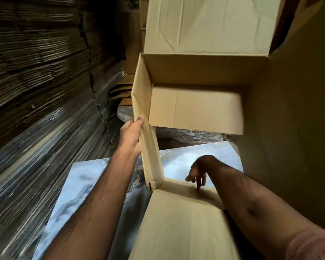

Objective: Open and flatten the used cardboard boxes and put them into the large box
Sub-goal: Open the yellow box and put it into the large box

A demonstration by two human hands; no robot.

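A used brown cardboard box [195,107] stands open in front of me, both ends open, so the floor shows through it. My left hand [132,133] grips the box's left wall from outside, the thumb hooked over its edge. My right hand [200,171] reaches down inside the box, its fingers hanging loose and touching the near wall's edge [184,186]. A near flap [180,228] lies spread towards me. Another flap [208,25] stands up at the far side. A tall cardboard wall [298,113] rises on the right; whether it belongs to the large box I cannot tell.
High stacks of flattened cardboard [38,76] fill the left side, partly wrapped in shiny plastic. The floor below is glossy blue-grey marbled tile [79,184]. Crumpled clear plastic [188,135] lies on the floor beyond the box. More boxes stand at the back.
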